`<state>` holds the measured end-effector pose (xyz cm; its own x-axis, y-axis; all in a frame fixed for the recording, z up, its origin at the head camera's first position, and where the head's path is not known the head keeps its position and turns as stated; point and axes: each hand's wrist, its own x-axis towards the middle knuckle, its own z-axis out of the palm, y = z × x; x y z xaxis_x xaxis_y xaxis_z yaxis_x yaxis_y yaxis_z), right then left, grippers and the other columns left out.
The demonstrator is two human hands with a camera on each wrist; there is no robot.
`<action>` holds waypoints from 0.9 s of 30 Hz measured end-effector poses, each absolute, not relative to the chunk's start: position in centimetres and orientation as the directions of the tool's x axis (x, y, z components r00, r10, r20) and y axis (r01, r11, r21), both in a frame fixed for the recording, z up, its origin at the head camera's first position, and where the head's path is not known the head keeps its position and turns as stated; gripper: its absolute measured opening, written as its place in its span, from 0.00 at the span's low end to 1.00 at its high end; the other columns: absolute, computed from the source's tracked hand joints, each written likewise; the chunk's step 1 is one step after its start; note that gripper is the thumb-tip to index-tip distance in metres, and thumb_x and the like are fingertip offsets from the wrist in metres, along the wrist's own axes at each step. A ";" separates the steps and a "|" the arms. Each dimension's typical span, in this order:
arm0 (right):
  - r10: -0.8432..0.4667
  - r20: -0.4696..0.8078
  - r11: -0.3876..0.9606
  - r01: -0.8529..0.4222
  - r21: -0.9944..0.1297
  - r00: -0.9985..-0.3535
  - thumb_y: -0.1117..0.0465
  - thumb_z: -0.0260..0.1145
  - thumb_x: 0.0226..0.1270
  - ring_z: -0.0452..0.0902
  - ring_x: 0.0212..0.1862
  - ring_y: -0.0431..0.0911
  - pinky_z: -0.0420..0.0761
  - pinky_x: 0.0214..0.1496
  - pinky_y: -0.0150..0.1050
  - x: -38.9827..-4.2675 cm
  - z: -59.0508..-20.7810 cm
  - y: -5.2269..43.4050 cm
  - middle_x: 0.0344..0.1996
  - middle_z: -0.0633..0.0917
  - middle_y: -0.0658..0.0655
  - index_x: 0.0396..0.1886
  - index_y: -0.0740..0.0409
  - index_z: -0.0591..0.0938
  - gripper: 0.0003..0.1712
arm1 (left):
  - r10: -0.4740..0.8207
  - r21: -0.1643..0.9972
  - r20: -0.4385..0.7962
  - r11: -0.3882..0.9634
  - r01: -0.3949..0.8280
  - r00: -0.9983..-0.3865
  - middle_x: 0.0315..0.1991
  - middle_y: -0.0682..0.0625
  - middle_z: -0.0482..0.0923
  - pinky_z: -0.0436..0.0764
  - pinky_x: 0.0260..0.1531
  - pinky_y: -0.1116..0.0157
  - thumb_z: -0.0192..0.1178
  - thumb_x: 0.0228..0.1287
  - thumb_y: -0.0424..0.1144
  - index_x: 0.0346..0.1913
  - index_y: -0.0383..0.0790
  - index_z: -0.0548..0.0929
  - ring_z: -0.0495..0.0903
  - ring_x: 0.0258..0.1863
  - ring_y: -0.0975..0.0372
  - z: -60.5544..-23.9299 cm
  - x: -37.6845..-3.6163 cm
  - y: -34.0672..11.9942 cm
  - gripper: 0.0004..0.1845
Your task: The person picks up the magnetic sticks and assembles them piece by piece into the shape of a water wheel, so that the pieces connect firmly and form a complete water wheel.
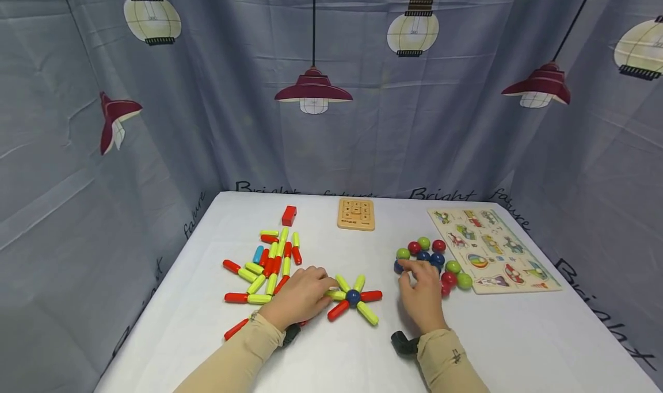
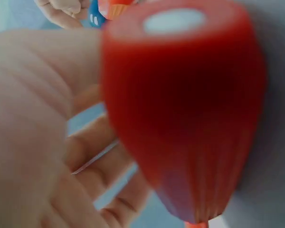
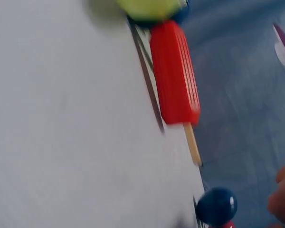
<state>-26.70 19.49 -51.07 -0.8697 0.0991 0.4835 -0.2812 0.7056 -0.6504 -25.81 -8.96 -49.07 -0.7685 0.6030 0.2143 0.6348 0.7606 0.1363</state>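
I see the 6-rod star (image 1: pixel 353 298) between the left hand (image 1: pixel 301 296), pinching its yellow-green rod (image 1: pixel 338 295), and the right hand (image 1: pixel 426 297), relaxed beside a blue ball (image 1: pixel 397 268).

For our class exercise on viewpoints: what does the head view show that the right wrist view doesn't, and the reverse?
Only head: a flat beige picture board and a small light-blue cylinder.
Only right wrist: clear lengthwise ridges on a red rod.
Both: a red rod, a glossy dark-blue ball, the white tabletop, the blue-grey fabric curtain.

white table (image 1: pixel 357 358) — grey lamp-print curtain (image 1: pixel 362 145)
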 end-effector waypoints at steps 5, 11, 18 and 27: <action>0.021 0.451 0.847 -0.224 -0.483 -0.892 0.68 0.65 0.65 0.65 0.63 0.65 0.61 0.54 0.63 -27.5 -51.6 19.9 0.64 0.80 0.64 0.62 0.57 0.84 0.24 | 0.670 0.080 0.218 0.712 0.697 -0.710 0.70 0.56 0.74 0.79 0.57 0.59 0.65 0.73 0.47 0.73 0.56 0.74 0.75 0.64 0.60 -47.9 -24.8 -7.8 0.28; -0.018 0.434 0.886 -0.216 -0.410 -0.901 0.68 0.67 0.65 0.63 0.64 0.66 0.60 0.55 0.64 -27.8 -52.1 19.8 0.66 0.78 0.65 0.62 0.56 0.84 0.24 | 0.773 -0.063 0.237 0.617 0.784 -0.589 0.62 0.59 0.83 0.80 0.47 0.67 0.68 0.70 0.45 0.65 0.56 0.83 0.81 0.55 0.63 -47.5 -24.3 -5.5 0.21; 0.012 0.424 0.879 -0.192 -0.436 -0.906 0.67 0.70 0.63 0.63 0.62 0.66 0.60 0.56 0.63 -27.6 -52.4 20.1 0.62 0.78 0.67 0.61 0.58 0.84 0.25 | 0.736 0.045 0.239 0.643 0.764 -0.633 0.50 0.58 0.87 0.79 0.51 0.72 0.71 0.66 0.41 0.55 0.53 0.89 0.81 0.47 0.65 -48.3 -25.3 -4.1 0.15; 0.041 0.428 0.896 -0.156 -0.416 -0.903 0.63 0.73 0.64 0.62 0.63 0.64 0.59 0.54 0.61 -28.2 -52.4 20.3 0.57 0.79 0.65 0.62 0.59 0.84 0.26 | 0.698 0.082 0.260 0.673 0.736 -0.667 0.49 0.57 0.87 0.80 0.50 0.68 0.70 0.67 0.41 0.55 0.52 0.89 0.81 0.48 0.63 -48.7 -25.6 -4.0 0.14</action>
<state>-28.24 20.30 -52.40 -0.9029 0.0412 0.4280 -0.1562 0.8959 -0.4159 -25.59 -3.96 -48.66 -0.6672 0.6981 0.2597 0.7355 0.6726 0.0818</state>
